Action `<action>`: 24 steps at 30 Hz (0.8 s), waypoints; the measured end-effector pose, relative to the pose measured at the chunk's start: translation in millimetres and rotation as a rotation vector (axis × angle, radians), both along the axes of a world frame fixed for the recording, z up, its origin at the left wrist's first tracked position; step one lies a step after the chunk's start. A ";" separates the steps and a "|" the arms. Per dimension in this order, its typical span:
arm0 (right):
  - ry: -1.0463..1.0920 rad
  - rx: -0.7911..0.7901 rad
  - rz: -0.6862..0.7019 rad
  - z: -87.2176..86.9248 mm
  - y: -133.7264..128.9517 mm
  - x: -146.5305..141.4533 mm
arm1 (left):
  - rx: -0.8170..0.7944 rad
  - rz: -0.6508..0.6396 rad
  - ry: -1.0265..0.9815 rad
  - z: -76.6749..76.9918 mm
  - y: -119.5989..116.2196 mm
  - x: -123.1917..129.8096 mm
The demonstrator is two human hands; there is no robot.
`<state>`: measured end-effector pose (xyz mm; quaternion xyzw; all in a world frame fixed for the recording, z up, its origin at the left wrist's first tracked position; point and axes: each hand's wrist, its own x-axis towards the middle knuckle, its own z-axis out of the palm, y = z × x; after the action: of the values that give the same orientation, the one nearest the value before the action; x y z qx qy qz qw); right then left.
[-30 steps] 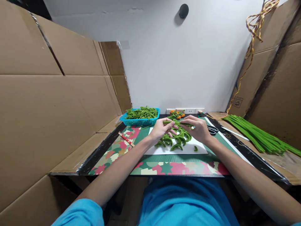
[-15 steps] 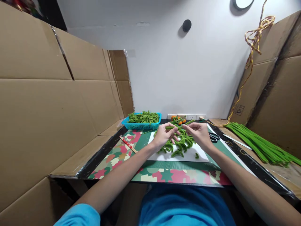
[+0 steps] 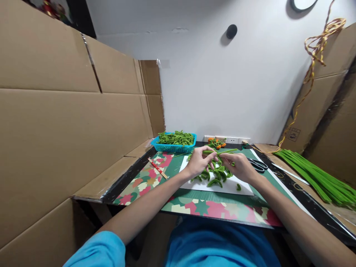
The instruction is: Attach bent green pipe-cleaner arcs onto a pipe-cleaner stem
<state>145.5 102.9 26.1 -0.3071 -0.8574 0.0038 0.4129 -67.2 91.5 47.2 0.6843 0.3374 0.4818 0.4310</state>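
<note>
A green pipe cleaner (image 3: 230, 151) is pinched between the fingers of both my hands, above a white sheet (image 3: 228, 188). My left hand (image 3: 200, 162) grips it from the left, fingers curled. From the other side, my right hand (image 3: 239, 166) closes thumb and fingertips on it; the fingers hide part of it. Several curved green pipe cleaner pieces (image 3: 215, 182) lie on the sheet below my hands. One small curled piece (image 3: 239, 187) sits apart near the sheet's right side. Black-handled scissors (image 3: 258, 165) rest right of my right hand.
A blue basket (image 3: 174, 148) heaped with green pieces stands at the back left. Orange flower-like pieces (image 3: 217, 144) lie near the wall sockets (image 3: 232, 140). A red-and-wood stick (image 3: 158, 168) is on the left. Long green pipe cleaners (image 3: 314, 178) lie at right, beside cardboard walls (image 3: 122, 122).
The whole view has shifted, so the scene sits farther right. My right hand has tilted lower and come closer to my left hand on the pipe cleaner.
</note>
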 end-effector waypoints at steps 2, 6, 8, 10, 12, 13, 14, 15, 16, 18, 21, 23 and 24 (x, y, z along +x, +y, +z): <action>-0.023 0.047 -0.005 -0.8 0.0 3.6 | -0.014 -0.008 0.007 -0.5 -2.6 1.4; -0.032 0.110 -0.057 -2.8 -3.1 5.3 | -0.008 -0.047 0.023 -1.2 -6.0 2.5; -0.031 0.131 -0.095 -3.1 -4.9 4.8 | -0.023 -0.084 0.033 -1.6 -5.8 1.9; -0.028 0.146 -0.130 -2.5 -6.2 4.4 | -0.041 -0.120 0.041 -2.0 -4.9 1.0; -0.030 0.149 -0.160 -1.4 -6.8 4.3 | -0.048 -0.145 0.055 -2.1 -4.3 0.5; -0.035 0.141 -0.171 -0.8 -6.9 4.4 | -0.051 -0.151 0.066 -2.1 -4.2 0.4; -0.041 0.129 -0.180 -0.2 -6.9 4.4 | -0.056 -0.153 0.076 -2.0 -4.4 0.6; -0.044 0.115 -0.188 0.1 -6.9 4.3 | -0.062 -0.152 0.083 -1.9 -4.6 0.9; -0.046 0.102 -0.193 0.4 -6.9 4.1 | -0.068 -0.148 0.088 -1.9 -5.0 1.4; -0.045 0.081 -0.195 0.5 -7.2 3.0 | -0.074 -0.142 0.088 -1.7 -5.7 2.5; -0.031 0.066 -0.188 0.3 -8.6 -1.0 | -0.074 -0.138 0.093 -1.2 -7.4 3.9; -0.018 0.061 -0.178 0.2 -9.8 -4.6 | -0.064 -0.120 0.105 -0.4 -9.6 4.7; -0.015 0.059 -0.172 0.2 -10.3 -6.4 | -0.060 -0.109 0.113 0.0 -11.0 5.2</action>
<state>139.2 92.6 26.3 -0.3676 -0.8306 -0.0591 0.4142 -62.0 80.4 47.2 0.7145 0.3377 0.4080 0.4571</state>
